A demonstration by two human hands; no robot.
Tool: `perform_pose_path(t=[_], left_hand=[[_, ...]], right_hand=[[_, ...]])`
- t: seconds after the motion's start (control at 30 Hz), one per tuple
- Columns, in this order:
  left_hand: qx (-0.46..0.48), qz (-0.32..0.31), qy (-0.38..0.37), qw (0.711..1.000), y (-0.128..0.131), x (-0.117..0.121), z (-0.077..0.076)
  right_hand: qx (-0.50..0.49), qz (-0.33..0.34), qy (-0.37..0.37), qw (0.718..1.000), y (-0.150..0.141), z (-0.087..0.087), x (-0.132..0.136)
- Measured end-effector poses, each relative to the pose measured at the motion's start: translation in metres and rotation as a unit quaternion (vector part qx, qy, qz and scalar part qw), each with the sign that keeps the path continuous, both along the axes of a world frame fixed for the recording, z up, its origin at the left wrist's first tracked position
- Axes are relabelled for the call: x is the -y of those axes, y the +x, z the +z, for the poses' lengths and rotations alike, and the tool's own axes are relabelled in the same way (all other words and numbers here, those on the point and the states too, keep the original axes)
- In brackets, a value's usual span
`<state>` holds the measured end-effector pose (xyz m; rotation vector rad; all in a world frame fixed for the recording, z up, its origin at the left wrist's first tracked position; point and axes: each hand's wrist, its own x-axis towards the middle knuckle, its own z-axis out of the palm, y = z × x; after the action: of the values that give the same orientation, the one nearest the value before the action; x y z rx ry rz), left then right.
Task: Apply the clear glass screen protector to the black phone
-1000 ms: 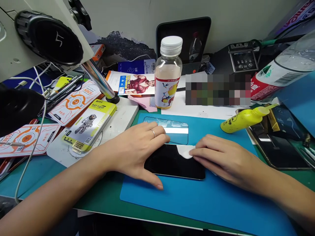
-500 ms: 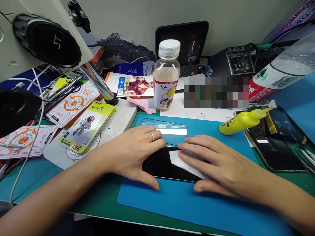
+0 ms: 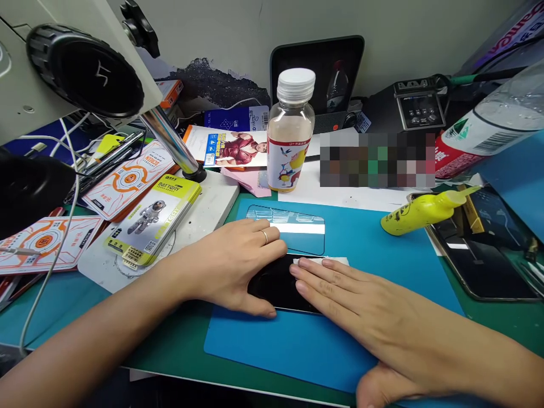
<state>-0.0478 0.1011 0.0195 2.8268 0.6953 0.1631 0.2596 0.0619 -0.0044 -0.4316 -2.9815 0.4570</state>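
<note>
A black phone (image 3: 276,288) lies screen up on the blue mat (image 3: 255,345). My left hand (image 3: 240,263), with a ring on one finger, grips its left end, thumb on the near edge and fingers on the far edge. Stretched flat over the phone's right part is my right hand (image 3: 361,306), its thumb apart from the fingers. A white wipe (image 3: 341,261) lies under those fingertips, mostly hidden by them. Just beyond the phone, a clear screen protector (image 3: 297,242) with a dark outline and a white strip rests on the mat.
A capped bottle (image 3: 290,136) stands behind the mat. At right are a yellow squeeze bottle (image 3: 419,214) and another phone (image 3: 488,266). A microscope (image 3: 91,62) overhangs the left, above battery packs (image 3: 155,218) and orange-white boxes (image 3: 130,178). A cable (image 3: 63,238) hangs there.
My right hand has turned and its thumb has swung toward me. The wipe has shifted to the phone's far edge under the fingers. My left hand keeps its grip on the phone.
</note>
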Motion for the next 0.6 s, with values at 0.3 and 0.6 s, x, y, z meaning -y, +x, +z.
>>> perform_pose_path(t=[0.3,0.6], left_hand=[[0.001,0.001,-0.005,1.0,0.002,-0.001,-0.001],[-0.001,0.002,-0.012,1.0,0.0,-0.002,0.0]], right_hand=[[-0.061,0.009,0.008,0.998,0.006,0.014,-0.009],[-0.112,0.019,0.029,0.993,0.016,0.019,-0.01]])
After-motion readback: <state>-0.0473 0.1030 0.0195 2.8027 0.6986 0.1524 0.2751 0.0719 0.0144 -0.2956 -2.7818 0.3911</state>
